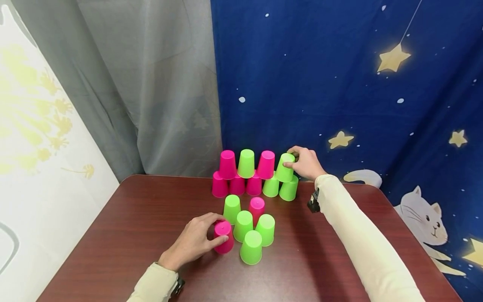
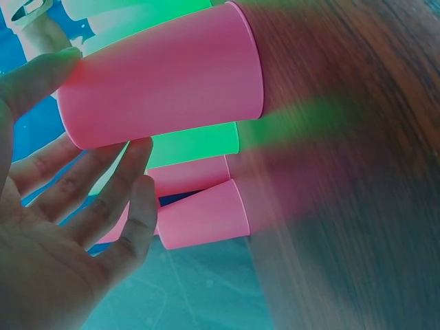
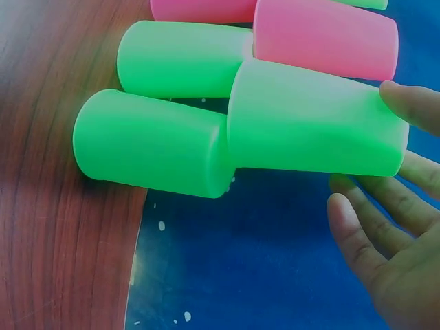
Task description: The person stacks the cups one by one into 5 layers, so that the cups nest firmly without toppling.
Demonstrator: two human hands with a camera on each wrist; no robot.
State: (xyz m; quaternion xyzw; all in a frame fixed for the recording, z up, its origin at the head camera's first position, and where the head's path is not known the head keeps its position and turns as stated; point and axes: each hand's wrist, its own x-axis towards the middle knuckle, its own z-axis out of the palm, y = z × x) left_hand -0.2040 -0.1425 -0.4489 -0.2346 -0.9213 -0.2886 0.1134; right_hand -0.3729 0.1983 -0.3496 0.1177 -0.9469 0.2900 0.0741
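My left hand (image 1: 194, 241) grips a pink cup (image 1: 224, 238) with thumb and fingers on either side, near its upturned base. The left wrist view shows this upside-down pink cup (image 2: 165, 75) on the table. At the back, my right hand (image 1: 307, 162) pinches a green cup (image 1: 285, 167) at the right end of a raised row. That green cup (image 3: 316, 120) sits mouth down across two green cups below it, thumb (image 3: 412, 106) on one side, fingers on the other. Left of it in the row are a pink cup (image 1: 266, 165), a green cup (image 1: 246, 164) and another pink cup (image 1: 227, 165).
The lower row holds pink cups (image 1: 220, 184) on the left and green cups (image 1: 288, 188) on the right. In front stand several loose cups, including a pink cup (image 1: 257, 209) and a green cup (image 1: 251, 248). A blue curtain (image 1: 302, 84) hangs behind the brown table (image 1: 151, 218).
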